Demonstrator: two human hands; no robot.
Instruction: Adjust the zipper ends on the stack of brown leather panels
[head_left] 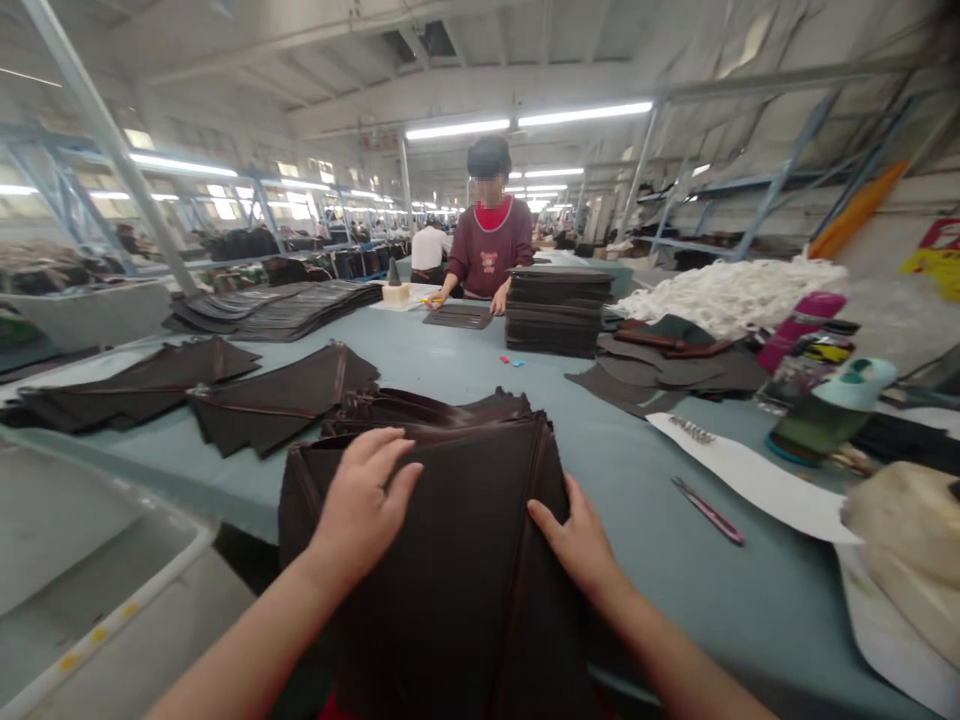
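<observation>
In front of me, dark brown fabric panels [465, 520] with reddish-brown seam strips hang over the table's near edge as a thick bundle. Across the upper left of the front panel lies my left hand [364, 505], fingers stretched and thumb apart, grasping nothing. My right hand [581, 535] holds the bundle's right edge, its thumb on the front face and its fingers partly hidden behind the edge. Folded tops of more panels [442, 408] rise just beyond my hands.
The blue-green table [630, 480] carries fanned dark pieces [285, 400] on the left and a tall dark stack [559, 315] ahead. Thread snips [709, 512], a water bottle [832, 410] and white cords [739, 295] are on the right. A co-worker [491, 245] stands opposite; a pale bin [112, 580] is at left.
</observation>
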